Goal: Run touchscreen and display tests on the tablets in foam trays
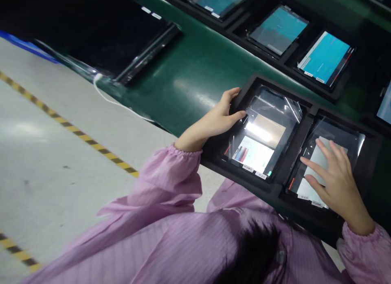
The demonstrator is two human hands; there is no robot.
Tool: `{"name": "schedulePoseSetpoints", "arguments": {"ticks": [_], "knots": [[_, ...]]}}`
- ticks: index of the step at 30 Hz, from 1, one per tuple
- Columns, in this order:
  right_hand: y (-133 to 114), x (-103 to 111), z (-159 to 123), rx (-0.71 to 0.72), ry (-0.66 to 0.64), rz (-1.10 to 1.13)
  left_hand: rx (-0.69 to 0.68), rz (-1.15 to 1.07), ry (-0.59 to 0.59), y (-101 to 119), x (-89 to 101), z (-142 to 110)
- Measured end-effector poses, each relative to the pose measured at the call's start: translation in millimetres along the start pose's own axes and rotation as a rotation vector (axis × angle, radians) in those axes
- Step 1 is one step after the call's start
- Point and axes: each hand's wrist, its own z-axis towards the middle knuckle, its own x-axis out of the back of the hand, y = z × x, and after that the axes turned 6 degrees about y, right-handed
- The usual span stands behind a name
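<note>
A black foam tray [308, 113] on the green belt holds two tablets side by side, both wrapped in clear film. My left hand [218, 119] curls over the tray's left rim, with the thumb pressed on the corner of the left tablet [262, 139], whose screen is lit. My right hand [334, 176] lies on the screen of the right tablet [351, 137] with its fingers spread and flat, holding nothing. Pink sleeves cover both arms to the wrists.
The green conveyor belt [189, 68] runs diagonally. Farther back, more black trays carry lit tablets [325, 58]. A large dark tray [100, 35] lies at the upper left with a white cable [113, 100] beside it. Grey floor with yellow-black tape [76, 131] lies to the left.
</note>
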Motion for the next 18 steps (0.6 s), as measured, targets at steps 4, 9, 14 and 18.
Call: {"name": "schedulePoseSetpoints", "arguments": {"ticks": [4,9,14,18], "knots": [[11.2,5.4,-11.2,-0.048,0.017,-0.029,0.005,0.035,0.002,8.2,-3.2,-1.2],[39.2,29.8,-40.9,-0.258,0.155,-0.040,-0.004,-0.018,-0.059,18.6,4.5,-13.8],[59.2,45.1,-45.9,-0.419,0.227,-0.021,-0.047,0.020,0.016,15.2,13.7,-45.9],[81.9,44.4,-20.9,-0.542,0.286,0.075,-0.153,0.175,0.077,15.5,16.9,-75.6]]}}
